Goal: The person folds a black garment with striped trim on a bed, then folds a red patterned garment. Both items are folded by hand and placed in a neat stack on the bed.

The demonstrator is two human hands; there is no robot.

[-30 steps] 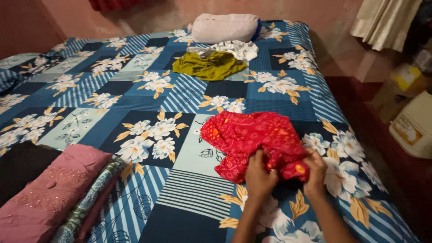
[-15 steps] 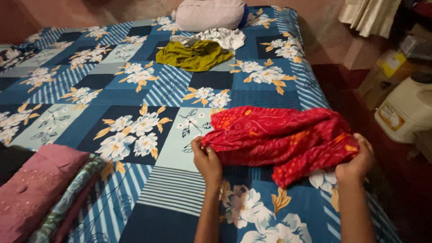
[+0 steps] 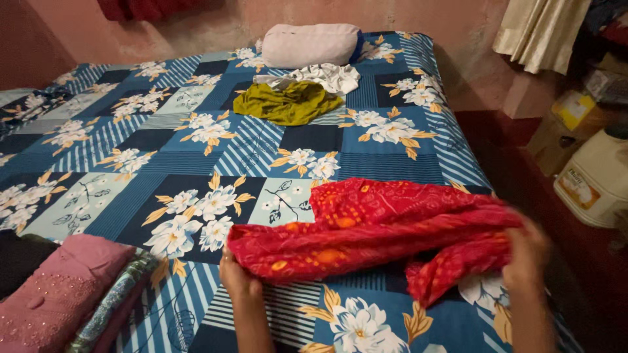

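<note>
Dim, warm indoor light falls evenly over the bed. The right hand is motion-blurred, and deep shadow lies beyond the bed's right edge.

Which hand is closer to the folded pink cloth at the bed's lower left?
Left. The left hand grips the red cloth end not far from the pink cloth; the right hand holds the opposite end, much farther.

Your left hand and right hand hold a cloth stretched between them, over the near part of the bed. Folded clothes are stacked at your near left. Farther back lie two crumpled garments, the pillow behind them. A canister stands right of the bed.
</note>
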